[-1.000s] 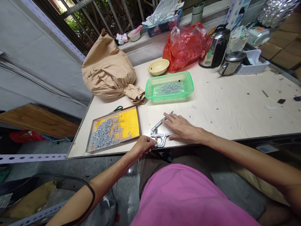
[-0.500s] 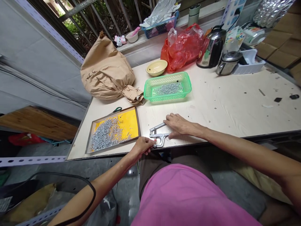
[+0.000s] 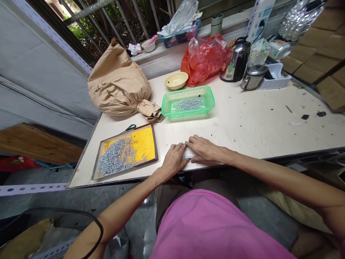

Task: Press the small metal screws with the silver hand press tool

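Both our hands part-curl round metal tool [image 3: 186,157]: left hand [image 3: 174,158] has left its tip, joining right hand [image 3: 203,148]; we seem to be squeezing.

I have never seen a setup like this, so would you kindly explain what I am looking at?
There is no machine here: a person works with two bare hands. The view comes from a camera worn on the head, looking forward and down.

The left hand and right hand meet near the front edge of the pale table. A bit of a grey tool shows between them; the rest is covered, so the exact grip is unclear.

To the left, a shallow tray holds many small metal pieces on a yellow sheet. Beyond the hands, a green basket holds similar pieces. Further back are a brown sack, a cream bowl and a red plastic bag.
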A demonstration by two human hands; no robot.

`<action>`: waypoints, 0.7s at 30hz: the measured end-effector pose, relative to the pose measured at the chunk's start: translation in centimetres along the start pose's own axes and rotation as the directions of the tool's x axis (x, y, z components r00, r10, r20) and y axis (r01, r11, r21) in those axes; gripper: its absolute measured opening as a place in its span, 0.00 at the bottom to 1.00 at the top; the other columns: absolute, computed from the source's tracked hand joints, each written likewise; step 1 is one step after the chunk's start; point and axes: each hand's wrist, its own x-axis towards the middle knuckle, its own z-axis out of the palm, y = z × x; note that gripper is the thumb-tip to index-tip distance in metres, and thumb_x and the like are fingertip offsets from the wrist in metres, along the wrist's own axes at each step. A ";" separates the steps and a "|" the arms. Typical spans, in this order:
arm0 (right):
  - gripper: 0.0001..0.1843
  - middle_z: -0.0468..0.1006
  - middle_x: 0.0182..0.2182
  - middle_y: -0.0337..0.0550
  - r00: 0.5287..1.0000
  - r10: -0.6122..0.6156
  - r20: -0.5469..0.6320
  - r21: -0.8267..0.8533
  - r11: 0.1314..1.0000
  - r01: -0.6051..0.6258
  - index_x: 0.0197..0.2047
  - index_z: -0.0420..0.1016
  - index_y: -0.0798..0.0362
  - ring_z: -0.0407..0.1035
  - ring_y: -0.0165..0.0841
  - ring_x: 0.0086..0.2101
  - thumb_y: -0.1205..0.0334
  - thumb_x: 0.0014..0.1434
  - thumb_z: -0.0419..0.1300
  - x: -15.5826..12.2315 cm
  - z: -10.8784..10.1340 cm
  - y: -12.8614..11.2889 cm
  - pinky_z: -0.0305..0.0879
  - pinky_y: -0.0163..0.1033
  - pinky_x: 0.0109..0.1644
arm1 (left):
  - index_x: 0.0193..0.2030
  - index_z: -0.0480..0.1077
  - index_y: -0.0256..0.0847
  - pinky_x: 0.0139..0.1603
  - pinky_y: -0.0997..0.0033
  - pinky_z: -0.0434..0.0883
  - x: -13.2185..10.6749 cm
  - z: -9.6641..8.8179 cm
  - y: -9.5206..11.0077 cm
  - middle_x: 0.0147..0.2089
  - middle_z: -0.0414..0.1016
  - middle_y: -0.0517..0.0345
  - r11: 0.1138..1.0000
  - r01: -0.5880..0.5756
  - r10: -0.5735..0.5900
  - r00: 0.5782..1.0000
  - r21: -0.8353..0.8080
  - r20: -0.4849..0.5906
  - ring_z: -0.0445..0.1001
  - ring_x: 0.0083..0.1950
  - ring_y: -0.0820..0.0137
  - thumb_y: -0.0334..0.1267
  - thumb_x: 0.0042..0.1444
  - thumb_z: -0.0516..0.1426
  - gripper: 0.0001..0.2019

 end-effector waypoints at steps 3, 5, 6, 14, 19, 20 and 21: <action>0.34 0.68 0.45 0.56 0.996 0.073 0.050 -0.037 0.997 -0.071 0.52 0.66 0.62 0.62 0.44 0.45 0.52 0.47 0.69 -0.8 -0.7 0.2 0.61 0.45 0.45 | 0.61 0.56 0.36 0.54 0.55 0.65 0.9 -0.5 -0.3 0.56 0.66 0.43 0.999 -0.011 0.008 0.997 0.049 0.073 0.64 0.54 0.57 0.41 0.54 0.58 0.29; 0.31 0.69 0.44 0.56 0.992 0.106 0.062 -0.065 0.993 -0.102 0.50 0.68 0.62 0.63 0.45 0.44 0.51 0.48 0.68 -1.1 -0.9 0.3 0.61 0.45 0.44 | 0.61 0.57 0.35 0.51 0.55 0.65 1.5 -0.9 -0.3 0.53 0.68 0.43 0.996 -0.009 0.000 0.995 0.088 0.104 0.65 0.52 0.56 0.44 0.53 0.59 0.31; 0.29 0.70 0.44 0.56 0.992 0.106 0.064 -0.073 0.992 -0.101 0.49 0.69 0.62 0.63 0.45 0.44 0.52 0.49 0.67 -1.1 -0.9 0.3 0.61 0.45 0.44 | 0.61 0.57 0.35 0.51 0.55 0.65 1.8 -1.1 -0.3 0.52 0.68 0.44 0.995 -0.025 0.013 0.993 0.099 0.118 0.65 0.51 0.56 0.46 0.53 0.59 0.31; 0.16 0.71 0.41 0.53 0.986 0.152 0.070 -0.033 0.988 -0.150 0.45 0.72 0.61 0.64 0.41 0.44 0.60 0.57 0.62 -0.4 -0.4 -0.1 0.60 0.41 0.45 | 0.49 0.69 0.40 0.44 0.64 0.65 3.6 -0.9 -1.3 0.41 0.69 0.53 0.995 -0.103 0.101 0.986 0.013 0.129 0.65 0.45 0.62 0.45 0.56 0.58 0.17; 0.08 0.73 0.38 0.50 0.990 0.129 0.065 -0.011 0.992 -0.129 0.40 0.74 0.59 0.65 0.38 0.42 0.65 0.63 0.54 0.1 0.5 0.8 0.58 0.39 0.44 | 0.44 0.72 0.41 0.39 0.65 0.65 3.5 0.0 -1.3 0.38 0.70 0.54 1.000 -0.024 0.023 0.997 0.009 0.080 0.65 0.44 0.63 0.46 0.59 0.55 0.13; 0.09 0.73 0.37 0.50 0.991 0.122 0.057 -0.008 0.993 -0.122 0.39 0.74 0.58 0.65 0.38 0.41 0.66 0.63 0.53 0.2 0.8 0.9 0.58 0.39 0.43 | 0.43 0.72 0.41 0.39 0.65 0.65 3.5 0.1 -1.2 0.38 0.70 0.54 1.000 -0.009 0.009 0.997 0.009 0.071 0.65 0.44 0.63 0.47 0.59 0.54 0.13; 0.09 0.73 0.37 0.49 0.992 0.115 0.045 -0.005 0.993 -0.114 0.38 0.74 0.58 0.65 0.37 0.41 0.65 0.63 0.53 0.2 1.0 1.0 0.58 0.38 0.43 | 0.42 0.72 0.41 0.39 0.66 0.65 3.5 0.1 -1.1 0.38 0.70 0.53 1.000 0.003 -0.003 0.998 0.009 0.066 0.65 0.44 0.63 0.46 0.60 0.53 0.13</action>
